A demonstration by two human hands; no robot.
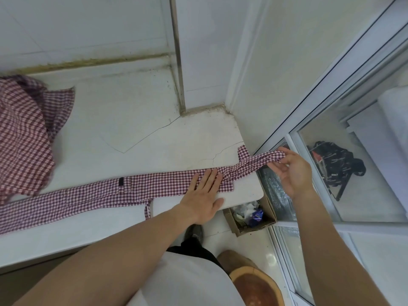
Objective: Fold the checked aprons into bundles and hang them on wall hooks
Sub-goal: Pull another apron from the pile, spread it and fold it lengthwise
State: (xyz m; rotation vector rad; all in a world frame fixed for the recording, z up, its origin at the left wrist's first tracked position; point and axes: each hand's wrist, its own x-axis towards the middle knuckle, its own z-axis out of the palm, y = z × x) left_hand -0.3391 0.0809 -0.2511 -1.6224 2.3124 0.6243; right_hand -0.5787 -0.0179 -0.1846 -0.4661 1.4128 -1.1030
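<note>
A red-and-white checked apron, folded into a long narrow strip, lies across the white counter from the left edge toward the right corner. My left hand presses flat on the strip near its right end, fingers straight. My right hand pinches the apron's strap end and holds it up past the counter's right edge. A second checked apron lies crumpled at the far left of the counter. No wall hooks are in view.
A white tiled wall and a corner post rise behind the counter. A sliding glass door stands to the right, with a black bag behind it. A cardboard box of rubbish sits on the floor below the counter corner, a round wooden block nearer me.
</note>
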